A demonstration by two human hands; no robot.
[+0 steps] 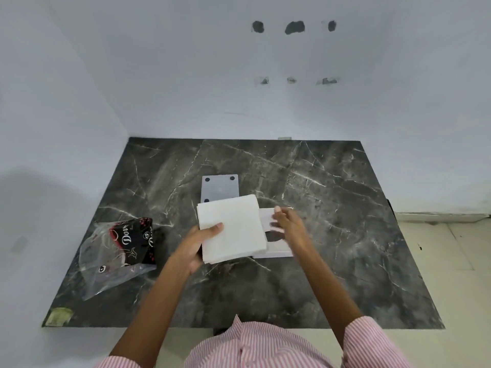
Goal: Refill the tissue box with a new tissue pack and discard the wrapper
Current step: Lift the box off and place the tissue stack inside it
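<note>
A thick stack of white tissues (232, 227) is held in my left hand (196, 244), thumb on top, a little above the dark marble table (332, 208). Just right of the stack lies the white tissue box (276, 236), its dark oval opening partly showing. My right hand (287, 221) rests on the box with fingers curled over its top edge. Behind the stack, a flat grey lid (220, 188) with black round feet lies on the table. The empty clear-and-black wrapper (122, 251) lies crumpled at the table's left.
The table stands in a corner, with white walls at the back and left. Its front edge is close to my striped shirt (265, 346). A yellowish sticker (59, 316) marks the front left corner. Pale floor shows to the right.
</note>
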